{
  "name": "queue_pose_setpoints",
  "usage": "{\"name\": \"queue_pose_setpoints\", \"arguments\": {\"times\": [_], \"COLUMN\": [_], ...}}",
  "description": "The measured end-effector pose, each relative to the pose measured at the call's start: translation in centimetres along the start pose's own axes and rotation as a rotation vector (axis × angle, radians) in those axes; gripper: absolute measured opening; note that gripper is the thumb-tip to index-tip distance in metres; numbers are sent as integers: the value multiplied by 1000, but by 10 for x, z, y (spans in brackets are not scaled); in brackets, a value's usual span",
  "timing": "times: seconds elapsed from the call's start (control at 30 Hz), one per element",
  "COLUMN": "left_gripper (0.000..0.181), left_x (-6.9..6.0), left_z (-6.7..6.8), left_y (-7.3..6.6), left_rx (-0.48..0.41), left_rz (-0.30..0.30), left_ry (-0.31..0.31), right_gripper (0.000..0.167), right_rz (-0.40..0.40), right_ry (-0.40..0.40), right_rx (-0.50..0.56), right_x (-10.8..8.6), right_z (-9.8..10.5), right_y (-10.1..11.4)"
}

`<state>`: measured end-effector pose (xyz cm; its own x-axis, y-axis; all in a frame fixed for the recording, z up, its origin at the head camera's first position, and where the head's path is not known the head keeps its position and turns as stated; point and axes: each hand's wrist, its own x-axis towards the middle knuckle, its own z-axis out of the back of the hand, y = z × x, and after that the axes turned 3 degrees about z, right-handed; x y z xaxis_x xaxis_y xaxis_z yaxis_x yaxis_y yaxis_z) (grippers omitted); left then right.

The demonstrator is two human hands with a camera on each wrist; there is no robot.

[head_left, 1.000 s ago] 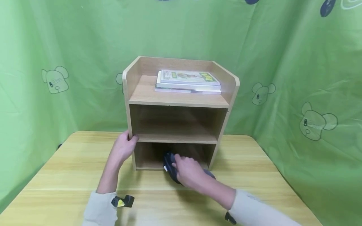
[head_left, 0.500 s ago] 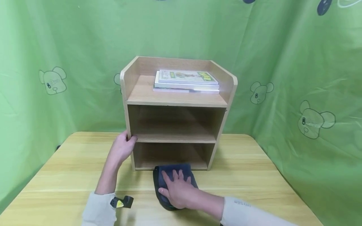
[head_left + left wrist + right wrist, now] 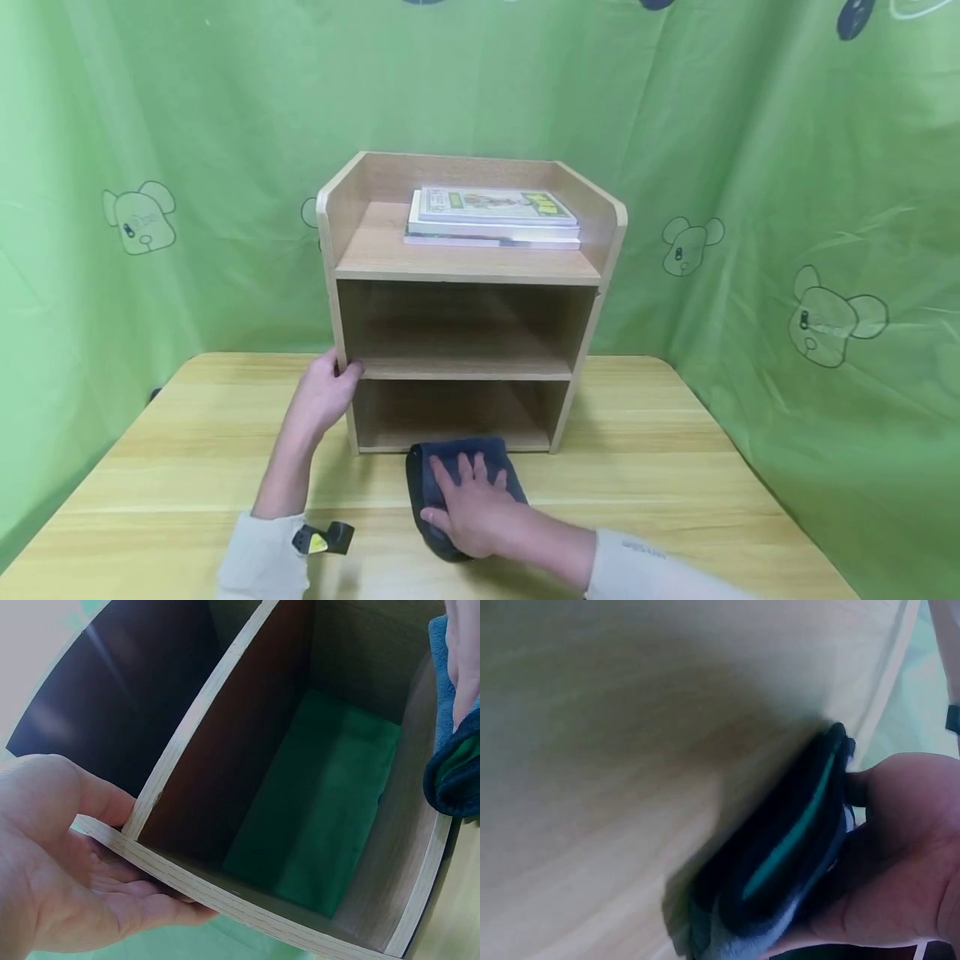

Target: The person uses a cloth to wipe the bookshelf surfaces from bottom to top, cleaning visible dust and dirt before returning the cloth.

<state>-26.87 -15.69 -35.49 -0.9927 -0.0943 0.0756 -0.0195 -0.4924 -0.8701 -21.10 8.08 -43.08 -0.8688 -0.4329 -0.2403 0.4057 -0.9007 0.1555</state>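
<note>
A light wooden shelf unit (image 3: 468, 275) with two open compartments and a top tray stands on the table. My left hand (image 3: 325, 392) grips its left side panel where the middle board meets it; in the left wrist view the thumb lies on the front edge and the fingers go behind the panel. My right hand (image 3: 472, 508) rests with spread, straight fingers on a folded dark blue cloth (image 3: 487, 454). That cloth lies at the front edge of the bottom shelf, partly on the table. Its dark rolled edge shows in the right wrist view.
Several stacked books (image 3: 491, 218) lie on the unit's top tray. Pale wooden table (image 3: 660, 500) surface surrounds the unit. A green curtain (image 3: 480, 83) hangs behind and at both sides.
My right hand has drawn the cloth from the bottom compartment's opening towards me and gone from gripping it to lying flat on it. The left hand keeps its grip.
</note>
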Motion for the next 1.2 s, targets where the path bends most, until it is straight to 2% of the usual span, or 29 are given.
{"name": "queue_pose_setpoints", "arguments": {"times": [0.17,0.27,0.4,0.5,0.6,0.77,0.9,1.07,1.2], "left_gripper": [44,43,43,44,45,44,43,42,40], "left_x": [0,0,1,1,0,0,-1,-1,-1], "left_z": [0,0,1,1,1,0,0,1,3], "left_y": [-2,-3,-5,-5,-4,-3,-2,0,1], "left_rx": [10,13,15,10,2,3,15,44,60], "left_rz": [1,0,-8,-11,-10,-2,-6,-9,-24], "left_ry": [3,4,-2,-4,-6,-3,-3,5,18], "right_gripper": [80,78,65,49,35,26,31,39,34], "right_rz": [34,45,83,109,99,22,-47,-112,-122], "right_ry": [-24,-81,-261,-449,-620,-817,-935,-947,-913], "right_rx": [154,245,313,363,427,519,491,403,359], "right_x": [-2,-6,-12,-20,-27,-33,-33,-32,-28], "right_z": [31,58,93,114,129,137,136,130,123], "right_y": [-13,-24,-38,-50,-63,-85,-104,-123,-135]}}
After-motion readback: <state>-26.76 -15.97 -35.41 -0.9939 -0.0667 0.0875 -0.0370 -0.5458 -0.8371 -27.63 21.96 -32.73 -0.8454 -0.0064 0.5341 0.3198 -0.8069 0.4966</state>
